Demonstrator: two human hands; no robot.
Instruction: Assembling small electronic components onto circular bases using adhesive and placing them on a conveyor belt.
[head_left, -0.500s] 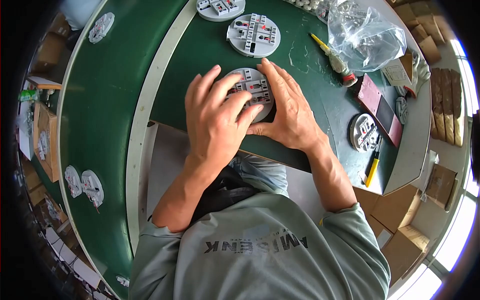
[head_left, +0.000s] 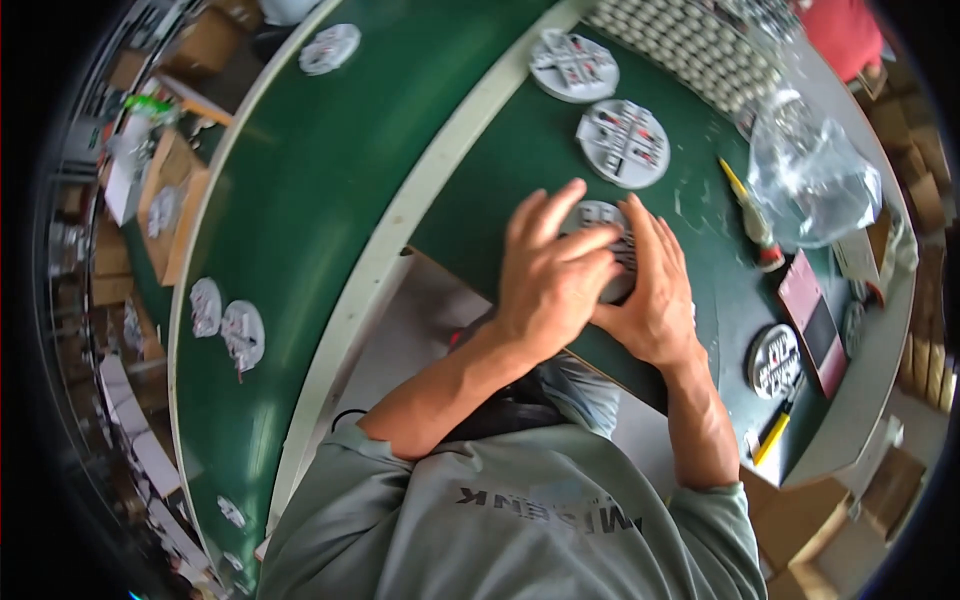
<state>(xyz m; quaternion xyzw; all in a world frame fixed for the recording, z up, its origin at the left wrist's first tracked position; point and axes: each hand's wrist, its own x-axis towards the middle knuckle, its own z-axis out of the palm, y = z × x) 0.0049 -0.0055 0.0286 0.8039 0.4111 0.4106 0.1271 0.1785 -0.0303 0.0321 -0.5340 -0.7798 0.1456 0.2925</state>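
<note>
A round light-grey plastic base with raised slots (head_left: 604, 213) lies on the green worktop before me, largely covered by my hands. My right hand (head_left: 650, 305) curves around its right side, fingers along the far edge and thumb at the near edge. Over the left part of the base, my left hand (head_left: 553, 285) has its fingers spread, their tips at or just above the top face; contact is hard to tell. Its thumb is hidden. Two similar bases, one with red and dark parts (head_left: 623, 143) and one farther off (head_left: 574, 66), lie beyond my hands.
To the right are a yellow-tipped tool with a red end (head_left: 753, 220), a clear plastic bag (head_left: 815, 180), a pink-and-dark flat piece (head_left: 812, 325), another round base (head_left: 775, 362) and a yellow-handled tool (head_left: 773, 437). More bases (head_left: 243, 335) rest on the green belt at left.
The view has turned, so the bench and hands appear farther right and lower. Both hands remain at the same base, the left one's fingers shifted over it. A person's red clothing shows at far right.
</note>
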